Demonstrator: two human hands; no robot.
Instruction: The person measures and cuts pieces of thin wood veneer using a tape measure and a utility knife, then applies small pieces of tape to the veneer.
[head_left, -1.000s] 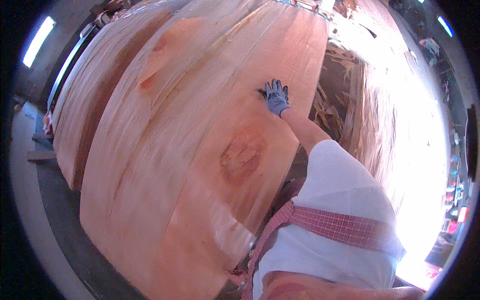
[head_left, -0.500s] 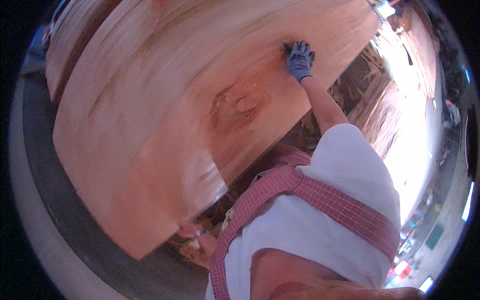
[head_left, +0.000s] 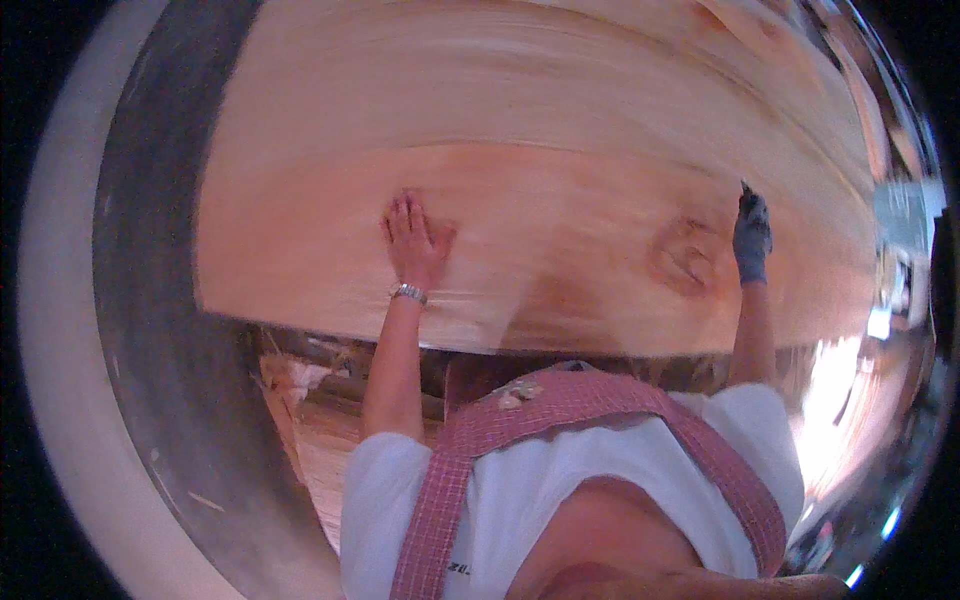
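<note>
A broad, thin sheet of wood veneer (head_left: 560, 210) lies before me, pale tan with a long curved grain line. My left hand (head_left: 412, 240), bare with a metal watch band at the wrist, rests flat on the sheet with its fingers spread. To the right, my right hand (head_left: 752, 235) wears a blue-grey glove with dark finger coating. Its fingers are curled together over the sheet, and a small dark tip shows at their far end; what it belongs to cannot be made out. Just left of the glove is a round brown knot (head_left: 690, 258) in the wood.
Left of the sheet runs a dark grey floor strip (head_left: 160, 300) beside a paler floor (head_left: 70, 330). Under the near edge, torn veneer scraps (head_left: 300, 375) lie by my left forearm. Bright light falls on the right, near a greenish panel (head_left: 908, 208).
My view has swung round, so the sheet lies level across it. My left hand has come from the sheet's near edge onto its surface. The gloved hand is closer to the knot's far side.
</note>
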